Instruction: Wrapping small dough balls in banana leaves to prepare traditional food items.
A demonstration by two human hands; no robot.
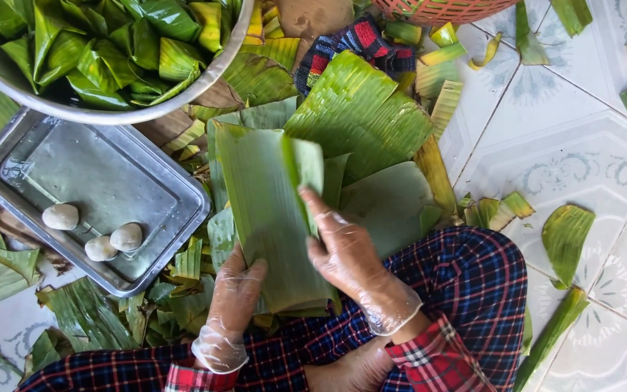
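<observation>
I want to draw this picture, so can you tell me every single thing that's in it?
Banana leaf strip: one, green, held in both hands.
Loose leaves: many, green, piled on the floor.
Leaf scraps: several, green-yellow, scattered on the tiles.
Metal tray: one, silver, left.
Dough balls: three, pale grey, on the tray.
Metal bowl: one, silver, top left, full of folded leaf parcels.
Basket: one, orange, top edge.
Woven cloth: one, multicoloured, top centre.
Tiled floor: white, patterned.
Left hand: clear glove.
Right hand: clear glove.
</observation>
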